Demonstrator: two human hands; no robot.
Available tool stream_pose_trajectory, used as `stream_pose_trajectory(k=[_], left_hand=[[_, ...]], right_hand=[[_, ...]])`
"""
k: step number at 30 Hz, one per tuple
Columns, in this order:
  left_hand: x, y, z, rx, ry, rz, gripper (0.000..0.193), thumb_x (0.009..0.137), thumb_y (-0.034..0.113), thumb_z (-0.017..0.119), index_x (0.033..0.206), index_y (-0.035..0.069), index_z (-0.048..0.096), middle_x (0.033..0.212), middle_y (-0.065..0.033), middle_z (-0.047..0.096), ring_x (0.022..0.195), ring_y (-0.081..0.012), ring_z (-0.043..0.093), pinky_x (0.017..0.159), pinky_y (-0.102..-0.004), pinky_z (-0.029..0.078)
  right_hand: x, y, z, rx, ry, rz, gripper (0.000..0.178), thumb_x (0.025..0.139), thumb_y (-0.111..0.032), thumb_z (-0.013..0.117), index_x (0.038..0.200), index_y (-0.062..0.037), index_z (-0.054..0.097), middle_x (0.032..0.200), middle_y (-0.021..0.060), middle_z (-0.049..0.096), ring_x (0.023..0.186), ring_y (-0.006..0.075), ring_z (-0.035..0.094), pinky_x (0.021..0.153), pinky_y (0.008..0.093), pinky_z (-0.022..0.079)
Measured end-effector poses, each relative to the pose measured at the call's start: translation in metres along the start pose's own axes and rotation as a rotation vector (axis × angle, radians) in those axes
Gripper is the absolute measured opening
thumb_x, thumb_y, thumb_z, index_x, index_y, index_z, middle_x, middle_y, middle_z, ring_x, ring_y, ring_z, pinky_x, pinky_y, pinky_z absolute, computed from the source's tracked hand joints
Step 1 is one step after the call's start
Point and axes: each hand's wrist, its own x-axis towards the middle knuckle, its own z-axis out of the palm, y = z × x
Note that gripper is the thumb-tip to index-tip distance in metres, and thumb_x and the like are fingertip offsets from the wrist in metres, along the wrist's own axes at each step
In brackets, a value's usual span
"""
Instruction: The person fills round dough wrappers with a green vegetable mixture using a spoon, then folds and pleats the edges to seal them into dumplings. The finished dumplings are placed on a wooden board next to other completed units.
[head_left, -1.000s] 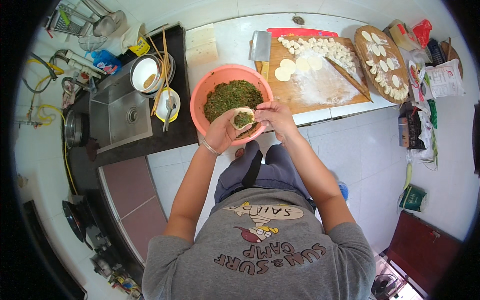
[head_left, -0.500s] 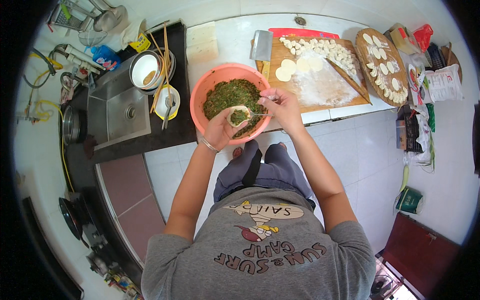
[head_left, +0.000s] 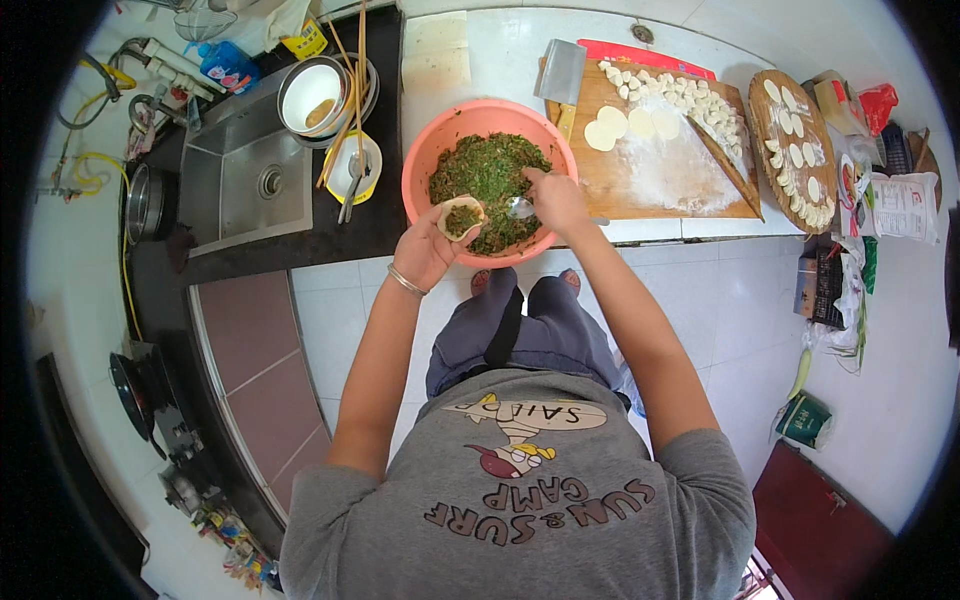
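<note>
At the left, the left hand [head_left: 425, 252] is curled into a loose cup, supporting a filled wrapper [head_left: 462, 221] over the near-left rim of the pink bowl [head_left: 418, 170]. Inside the bowl, the spoon [head_left: 521, 207] has just come away from that wrapper to the green filling [head_left: 485, 165] — whether it touches is unclear — leaving the wrapper loaded but unsealed, I judge. The right hand [head_left: 560, 205] has its fingers closed around the spoon's handle, just left of the wooden board [head_left: 600, 187] with its flat dough rounds [head_left: 600, 136].
</note>
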Motion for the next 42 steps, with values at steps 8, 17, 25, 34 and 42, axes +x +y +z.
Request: stream_pose_trajectory(k=[8, 17, 25, 34, 42], left_hand=[[0.003, -0.002, 0.014, 0.013, -0.043, -0.021, 0.043, 0.099, 0.022, 0.03, 0.131, -0.006, 0.036, 0.131, -0.0208, 0.046, 0.118, -0.031, 0.05, 0.098, -0.0366, 0.046], [0.006, -0.002, 0.034, -0.04, -0.103, -0.085, 0.041, 0.1, 0.022, 0.028, 0.128, -0.004, 0.041, 0.127, -0.0154, 0.051, 0.116, -0.0255, 0.052, 0.1, -0.0377, 0.044], [0.013, -0.006, 0.05, -0.065, -0.148, -0.131, 0.043, 0.1, 0.024, 0.027, 0.129, -0.004, 0.039, 0.127, -0.0167, 0.05, 0.117, -0.0291, 0.051, 0.101, -0.0426, 0.044], [0.015, -0.011, 0.057, -0.081, -0.217, -0.15, 0.043, 0.099, 0.023, 0.028, 0.131, -0.004, 0.037, 0.127, -0.0179, 0.05, 0.116, -0.0301, 0.052, 0.102, -0.0455, 0.042], [0.01, -0.011, 0.049, -0.008, -0.079, -0.093, 0.043, 0.099, 0.023, 0.03, 0.132, -0.004, 0.036, 0.128, -0.0185, 0.049, 0.118, -0.0323, 0.05, 0.101, -0.0457, 0.042]], right_hand=[[-0.006, 0.016, -0.009, 0.326, -0.029, 0.116, 0.037, 0.071, -0.014, 0.067, 0.107, -0.0072, 0.064, 0.081, 0.0142, 0.066, 0.081, 0.0297, 0.064, 0.072, 0.0403, 0.05], [-0.017, 0.015, -0.009, 0.052, 0.15, -0.115, 0.034, 0.068, -0.011, 0.069, 0.102, -0.0064, 0.064, 0.084, 0.0125, 0.065, 0.091, 0.0288, 0.059, 0.082, 0.0412, 0.046], [-0.039, -0.006, -0.065, 0.628, 0.35, -0.181, 0.017, 0.069, -0.01, 0.069, 0.086, -0.0061, 0.069, 0.085, 0.0087, 0.064, 0.086, 0.0253, 0.058, 0.079, 0.0376, 0.045], [-0.055, -0.016, -0.084, 0.453, 0.405, -0.514, 0.017, 0.065, -0.011, 0.076, 0.081, -0.0093, 0.069, 0.084, 0.0037, 0.057, 0.089, 0.023, 0.055, 0.081, 0.0367, 0.041], [-0.044, -0.009, -0.069, 0.664, 0.387, -0.33, 0.012, 0.067, -0.007, 0.074, 0.077, -0.0067, 0.067, 0.083, 0.0059, 0.057, 0.085, 0.0243, 0.054, 0.079, 0.0344, 0.041]])
